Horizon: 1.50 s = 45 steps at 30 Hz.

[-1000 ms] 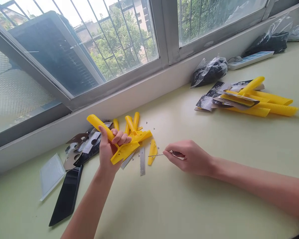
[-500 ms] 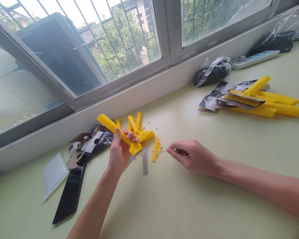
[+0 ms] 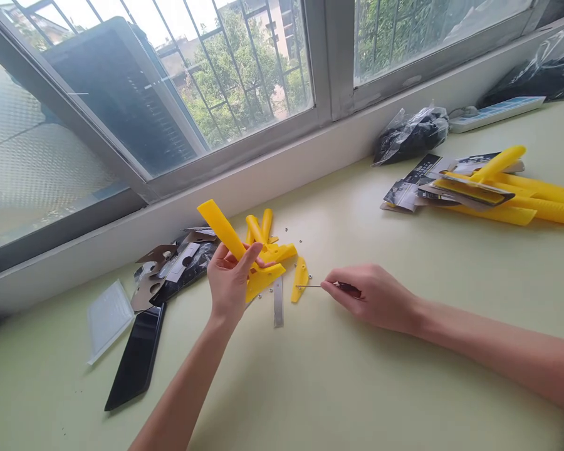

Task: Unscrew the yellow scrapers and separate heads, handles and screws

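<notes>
My left hand [image 3: 229, 291] grips a yellow plastic scraper handle [image 3: 222, 228], its tube pointing up and left and its broad end spreading below the fingers. In my right hand [image 3: 373, 293], the fingers are wrapped round a screwdriver [image 3: 314, 286], with its thin shaft pointing left. The shaft's tip appears over a flat yellow plate [image 3: 301, 282] on the table; whether they touch I cannot tell. A metal blade [image 3: 278, 307] lies beside the plate, and small nuts or screws [image 3: 310, 276] are scattered around. More yellow handles [image 3: 267, 224] lie behind my left hand.
At left are torn cardboard packaging [image 3: 162, 266], a white padded packet [image 3: 109, 322] and a black glossy slab [image 3: 136, 357]. A pile of yellow tools with cards [image 3: 498, 188] lies right. Behind it sit a plastic bag [image 3: 411, 134] and a white-blue tray [image 3: 498, 114], along the window wall.
My left hand has turned the yellow handle over, so its broad end now points right and the back of the hand shows. My right hand keeps its grip; the view has shifted slightly.
</notes>
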Available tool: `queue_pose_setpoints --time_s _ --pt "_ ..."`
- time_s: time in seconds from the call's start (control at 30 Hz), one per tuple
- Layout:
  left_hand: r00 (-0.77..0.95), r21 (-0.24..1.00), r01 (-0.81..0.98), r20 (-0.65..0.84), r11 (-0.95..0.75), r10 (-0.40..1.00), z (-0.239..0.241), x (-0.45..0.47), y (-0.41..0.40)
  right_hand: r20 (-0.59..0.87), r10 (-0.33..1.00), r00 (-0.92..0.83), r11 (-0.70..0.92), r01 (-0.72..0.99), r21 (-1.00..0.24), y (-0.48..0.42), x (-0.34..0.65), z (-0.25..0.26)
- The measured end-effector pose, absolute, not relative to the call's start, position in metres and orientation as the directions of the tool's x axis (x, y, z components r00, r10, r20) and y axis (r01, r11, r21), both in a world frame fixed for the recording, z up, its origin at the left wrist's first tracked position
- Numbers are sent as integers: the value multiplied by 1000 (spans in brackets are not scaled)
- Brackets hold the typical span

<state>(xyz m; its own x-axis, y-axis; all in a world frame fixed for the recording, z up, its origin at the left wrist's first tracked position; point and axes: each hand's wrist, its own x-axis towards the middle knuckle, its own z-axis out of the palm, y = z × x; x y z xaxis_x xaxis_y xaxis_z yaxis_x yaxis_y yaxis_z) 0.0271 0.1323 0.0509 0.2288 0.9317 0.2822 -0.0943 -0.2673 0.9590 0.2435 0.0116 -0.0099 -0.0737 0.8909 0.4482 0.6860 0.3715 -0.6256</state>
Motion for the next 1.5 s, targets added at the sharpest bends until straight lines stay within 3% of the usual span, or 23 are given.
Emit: queue_pose_setpoints --time_s 0.1,0.2,0.27,0.47,0.6,0.87,1.03,1.13,1.27,1.4,1.5 --pt "100 884 -21 467 -467 879 52 20 144 476 877 -69 387 687 -615 10 244 -10" --pt "-7 729 182 672 -660 741 49 6 159 502 862 -75 408 690 -598 10 245 -11" --pt "12 626 320 748 -711 663 43 -6 168 507 860 -65 402 698 -593 9 245 -11" --pt "320 365 522 754 -771 574 20 -28 180 496 868 -12 363 697 -619 8 245 -10" --pt "523 214 600 625 -771 580 11 -31 179 470 876 104 309 627 -715 14 248 -7" --pt "777 199 459 383 -866 500 22 -35 177 400 903 159 270 515 -814 26 247 -4" --pt "752 138 379 530 -915 392 30 3 137 409 896 172 280 496 -822 31 245 -1" --pt "792 31 494 395 -869 465 23 32 105 391 900 190 262 481 -837 34 246 -1" --pt "640 27 732 314 -681 701 15 49 87 388 900 197 256 483 -837 37 245 -3" --pt "569 122 793 200 -596 798 21 46 93 398 901 171 269 500 -824 38 244 -5" --pt "521 271 797 142 -540 841 28 45 101 389 908 158 263 507 -821 39 243 -4"
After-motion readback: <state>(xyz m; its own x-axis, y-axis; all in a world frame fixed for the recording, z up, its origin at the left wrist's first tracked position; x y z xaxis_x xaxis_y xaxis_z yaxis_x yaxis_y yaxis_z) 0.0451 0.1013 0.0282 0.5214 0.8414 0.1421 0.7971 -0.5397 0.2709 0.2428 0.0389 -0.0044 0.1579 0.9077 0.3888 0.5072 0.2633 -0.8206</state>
